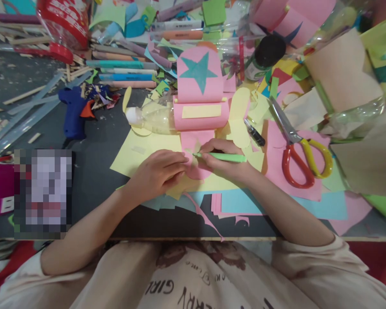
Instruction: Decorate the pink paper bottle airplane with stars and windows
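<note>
My right hand (223,159) is closed around a green pen (225,157) whose tip points left onto a pink paper piece (196,171). My left hand (159,171) lies over that pink piece with fingers curled down, pressing it against the yellow paper (135,151) beneath. Just beyond the hands lies a plastic bottle (152,119) on its side, wrapped in pink paper with a yellow strip (201,111) and carrying an upright pink panel with a teal star (198,73).
Red and yellow scissors (297,148) lie to the right on pink paper. A black marker (254,133) sits beside the bottle, and a blue glue gun (73,112) lies at the left. Markers, paper scraps and wooden sticks crowd the far side. Blue and pink sheets (244,201) lie near the table's front edge.
</note>
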{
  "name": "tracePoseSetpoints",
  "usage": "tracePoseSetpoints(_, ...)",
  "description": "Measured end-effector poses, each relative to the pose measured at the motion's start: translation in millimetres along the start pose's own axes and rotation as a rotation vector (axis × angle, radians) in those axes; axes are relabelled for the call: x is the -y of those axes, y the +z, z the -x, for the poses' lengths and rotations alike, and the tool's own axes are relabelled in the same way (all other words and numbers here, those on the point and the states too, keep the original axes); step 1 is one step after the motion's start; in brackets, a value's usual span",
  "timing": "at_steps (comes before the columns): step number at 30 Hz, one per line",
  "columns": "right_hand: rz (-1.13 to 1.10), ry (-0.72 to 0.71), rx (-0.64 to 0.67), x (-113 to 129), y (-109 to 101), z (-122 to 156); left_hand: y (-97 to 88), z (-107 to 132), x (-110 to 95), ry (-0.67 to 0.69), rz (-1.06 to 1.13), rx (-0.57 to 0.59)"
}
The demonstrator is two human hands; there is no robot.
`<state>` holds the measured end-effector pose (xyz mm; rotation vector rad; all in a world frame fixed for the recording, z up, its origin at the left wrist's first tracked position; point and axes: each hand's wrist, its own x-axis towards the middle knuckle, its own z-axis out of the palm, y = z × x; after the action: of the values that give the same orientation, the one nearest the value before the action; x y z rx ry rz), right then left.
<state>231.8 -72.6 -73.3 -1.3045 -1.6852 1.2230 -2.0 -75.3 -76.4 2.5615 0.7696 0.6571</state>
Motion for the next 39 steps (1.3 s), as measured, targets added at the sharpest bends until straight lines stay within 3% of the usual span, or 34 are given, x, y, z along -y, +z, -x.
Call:
tracePoseSetpoints(11,0.018,-0.051,0.008,-0.7,-0.2,0.6,-1.3,1.6,1.0,-0.018,0.015,0.023)
tracePoseSetpoints(20,0.019,-0.030,0.001,-0.1,0.7,1.0,0.0,0.5,0.6,0.024,-0.022,-0.025)
tracePoseSetpoints(39,0.032,0.018,-0.053,-0.1,0.3,3.2,-1.1,0.2,0.8,0.007,-0.021,-0.004)
